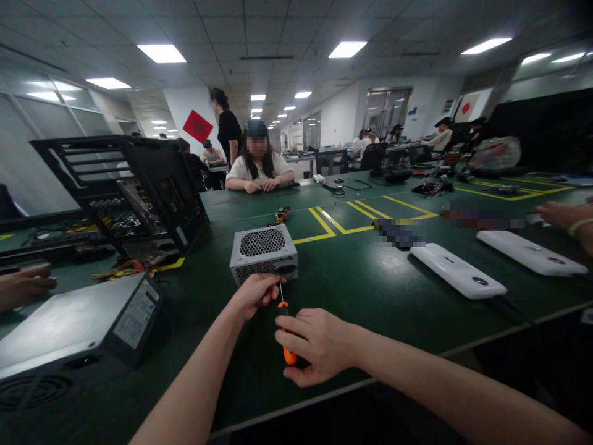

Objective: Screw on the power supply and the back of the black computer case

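A silver computer power supply (264, 247) sits on the green table, its honeycomb fan grille facing up and its socket side towards me. My left hand (257, 295) is against that near side, thumb and fingers pinched just below the socket. Whatever is between those fingertips is too small to make out. In my right hand (319, 346) is a screwdriver with an orange and black handle (289, 356). The thin shaft points away from me, its tip reaching my left fingertips at the power supply's near side.
An open black computer case (134, 191) and a larger power supply (83, 334) stand on the left, beside another person's hand (28, 285). White power banks (456, 270) lie on the right, near another hand (567, 216). A person (259, 164) sits across the table.
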The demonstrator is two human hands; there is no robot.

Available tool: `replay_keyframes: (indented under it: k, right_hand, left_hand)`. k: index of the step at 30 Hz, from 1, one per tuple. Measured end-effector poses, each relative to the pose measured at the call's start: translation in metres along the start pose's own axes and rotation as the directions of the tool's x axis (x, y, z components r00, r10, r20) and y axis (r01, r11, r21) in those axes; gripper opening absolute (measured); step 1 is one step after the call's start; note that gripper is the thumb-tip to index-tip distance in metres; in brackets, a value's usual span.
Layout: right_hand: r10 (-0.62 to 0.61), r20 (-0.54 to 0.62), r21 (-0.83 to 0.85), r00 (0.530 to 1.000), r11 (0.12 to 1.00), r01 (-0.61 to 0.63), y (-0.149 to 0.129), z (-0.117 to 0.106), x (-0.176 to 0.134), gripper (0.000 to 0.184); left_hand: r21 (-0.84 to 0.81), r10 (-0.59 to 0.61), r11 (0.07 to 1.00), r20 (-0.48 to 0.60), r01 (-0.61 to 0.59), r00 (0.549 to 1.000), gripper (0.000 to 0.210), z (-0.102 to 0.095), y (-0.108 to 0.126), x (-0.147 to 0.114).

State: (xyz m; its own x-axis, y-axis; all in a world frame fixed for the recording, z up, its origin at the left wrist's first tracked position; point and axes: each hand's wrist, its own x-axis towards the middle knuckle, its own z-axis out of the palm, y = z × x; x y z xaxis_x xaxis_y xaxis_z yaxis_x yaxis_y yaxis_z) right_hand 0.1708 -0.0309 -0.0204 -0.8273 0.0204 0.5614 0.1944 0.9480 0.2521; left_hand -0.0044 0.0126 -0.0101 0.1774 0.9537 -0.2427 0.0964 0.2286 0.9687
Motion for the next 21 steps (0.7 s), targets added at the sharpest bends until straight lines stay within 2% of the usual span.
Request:
replay_keyframes:
  k: [4, 11, 21]
  right_hand:
    - [-0.058, 0.099, -0.007, 0.993, 0.998, 0.059, -0.0001, -0.0057, 0.0023, 0.036]
    - [-0.08, 0.065, -0.01, 0.995, 0.997, 0.081, 0.0003, -0.0018, 0.0025, 0.038]
    - [-0.039, 0.14, 0.002, 0.989, 0.999, 0.039, 0.0014, -0.0052, 0.0025, 0.039]
  left_hand:
    - [-0.034, -0.026, 0.999, -0.005, 0.026, 1.0, 0.028, 0.0001, 0.0002, 0.0]
    - [-0.079, -0.056, 0.995, 0.0, 0.056, 0.998, 0.03, -0.0015, -0.0023, 0.0017]
    - [-0.156, -0.077, 0.985, 0.002, 0.077, 0.997, 0.025, 0.0016, -0.0034, 0.0037]
